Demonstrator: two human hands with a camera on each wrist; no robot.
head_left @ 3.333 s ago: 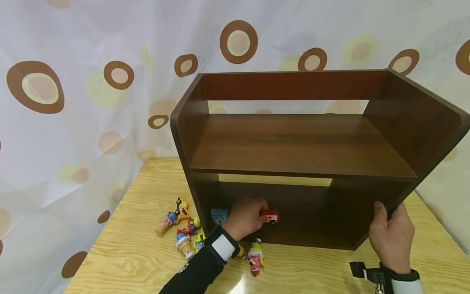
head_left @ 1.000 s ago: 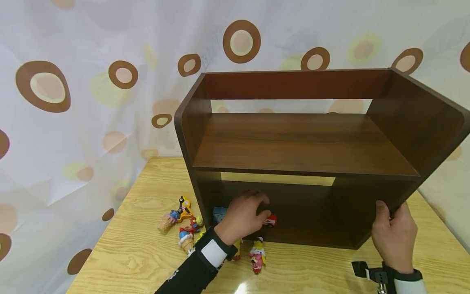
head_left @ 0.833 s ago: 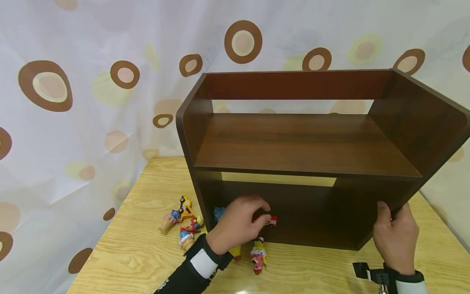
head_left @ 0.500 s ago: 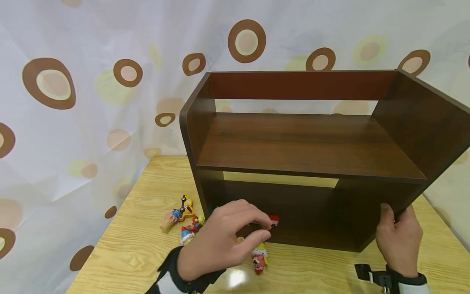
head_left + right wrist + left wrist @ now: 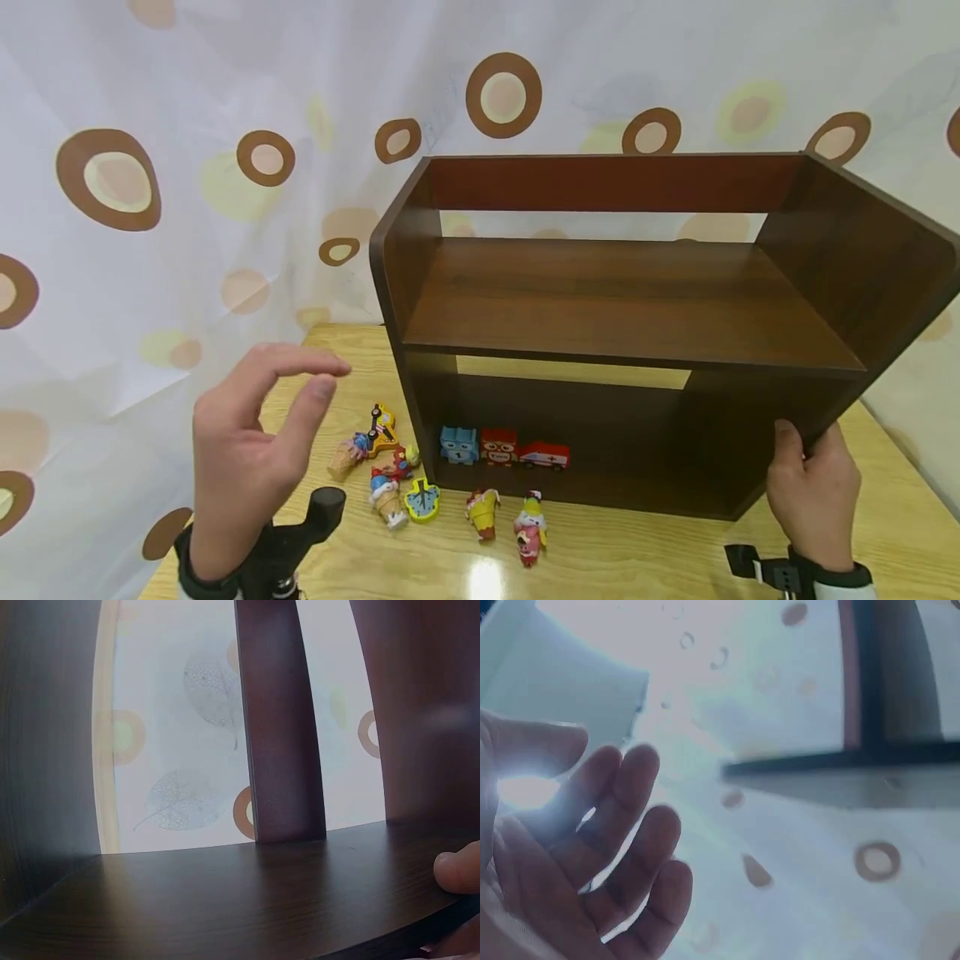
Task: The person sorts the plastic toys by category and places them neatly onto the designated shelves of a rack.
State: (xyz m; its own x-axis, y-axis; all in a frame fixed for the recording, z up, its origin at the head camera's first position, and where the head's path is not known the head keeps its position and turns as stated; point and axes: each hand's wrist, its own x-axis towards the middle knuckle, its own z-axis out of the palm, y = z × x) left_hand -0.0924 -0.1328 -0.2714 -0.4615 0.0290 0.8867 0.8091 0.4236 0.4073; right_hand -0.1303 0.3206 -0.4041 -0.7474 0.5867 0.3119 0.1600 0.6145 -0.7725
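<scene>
My left hand point(image 5: 251, 442) is raised at the left of the toys, thumb and forefinger bowed apart with nothing between them. In the left wrist view its palm and relaxed fingers point(image 5: 641, 851) are bare. With my right hand point(image 5: 813, 492) I grip the lower right side panel of a dark brown two-tier shelf point(image 5: 630, 292); the right wrist view shows the thumb on the panel's face. On the lower tier, at the left, stand a blue owl-like toy block point(image 5: 459, 447), a red owl-like one point(image 5: 498, 447) and a red toy ambulance point(image 5: 545, 456) in a row.
Left of the shelf lie a yellow toy digger point(image 5: 382, 428), ice-cream-cone toys point(image 5: 387, 503) and a red figure point(image 5: 397, 463). A yellow-rimmed toy point(image 5: 422, 500), a yellow cone toy point(image 5: 482, 512) and a pink-and-yellow figure point(image 5: 529, 533) lie before it on the wooden table point(image 5: 622, 550).
My left hand has let go of the toy ambulance and moved out of the lower tier, left and toward me. The ambulance stays beside the red block. My right hand keeps its grip.
</scene>
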